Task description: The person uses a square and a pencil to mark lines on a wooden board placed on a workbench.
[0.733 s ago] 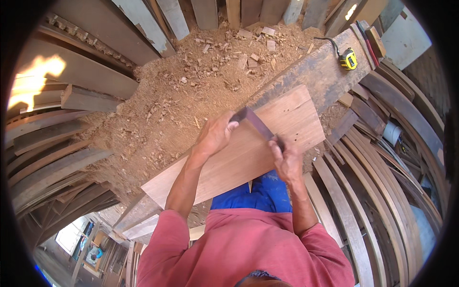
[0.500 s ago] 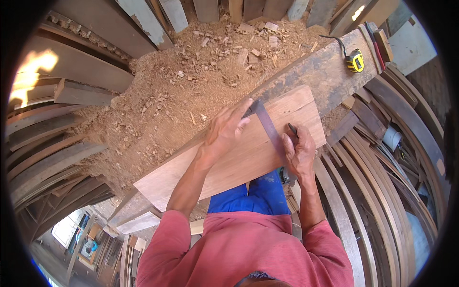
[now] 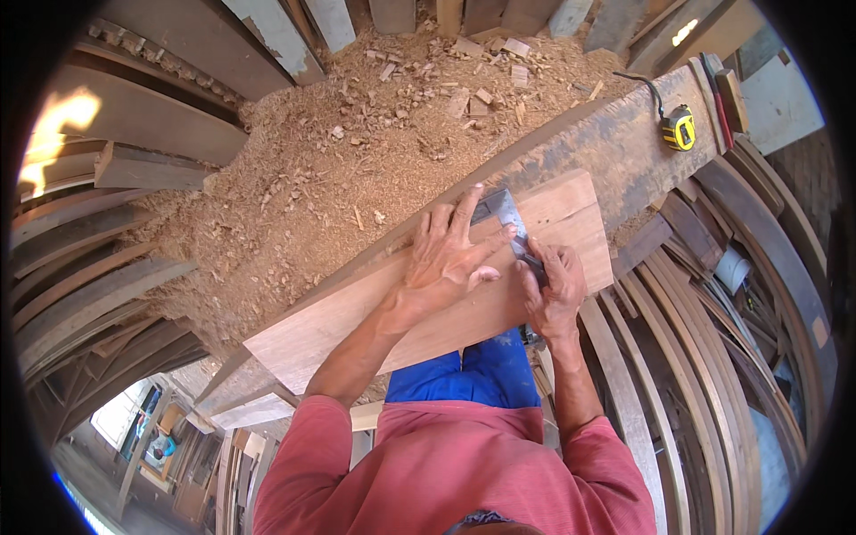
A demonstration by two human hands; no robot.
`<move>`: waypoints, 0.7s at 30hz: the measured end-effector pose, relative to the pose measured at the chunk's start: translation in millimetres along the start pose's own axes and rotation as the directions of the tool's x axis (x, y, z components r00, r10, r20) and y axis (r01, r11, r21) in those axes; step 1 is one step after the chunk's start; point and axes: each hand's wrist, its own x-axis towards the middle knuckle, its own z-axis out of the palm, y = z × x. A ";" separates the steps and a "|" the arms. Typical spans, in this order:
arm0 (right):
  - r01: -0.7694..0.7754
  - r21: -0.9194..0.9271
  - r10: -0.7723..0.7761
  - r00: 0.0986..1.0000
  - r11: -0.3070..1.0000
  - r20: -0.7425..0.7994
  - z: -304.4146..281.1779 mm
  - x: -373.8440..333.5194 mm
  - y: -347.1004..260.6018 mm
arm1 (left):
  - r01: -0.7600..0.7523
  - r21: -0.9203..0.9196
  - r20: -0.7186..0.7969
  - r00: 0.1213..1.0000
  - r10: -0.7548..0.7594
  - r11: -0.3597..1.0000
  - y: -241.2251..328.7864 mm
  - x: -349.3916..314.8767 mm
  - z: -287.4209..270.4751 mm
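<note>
One pale board (image 3: 499, 301) lying across one worn worktop (image 3: 624, 125), one metal square (image 3: 506, 207) on it, left hand (image 3: 443, 272) with fingers spread over the square, right hand (image 3: 555, 290) with fingers gripping one slim dark tool (image 3: 535, 265), one yellow tape measure (image 3: 679, 129) farther up.

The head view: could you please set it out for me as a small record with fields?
Left hand: spread over the board and square
Right hand: pinching a slim dark tool beside the square
Square: L-shaped, toward the board's right end
Board: pale wood, slanting across the bench
Tape measure: yellow and black, on the bench
Ground: sawdust, wood chips
Sides: many planks
</note>
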 end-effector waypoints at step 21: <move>-0.044 0.080 0.052 0.994 0.996 -0.099 9.2 -0.7 -1.8 | 0.029 -0.046 0.059 0.998 -0.027 0.999 2.8 4.7 4.2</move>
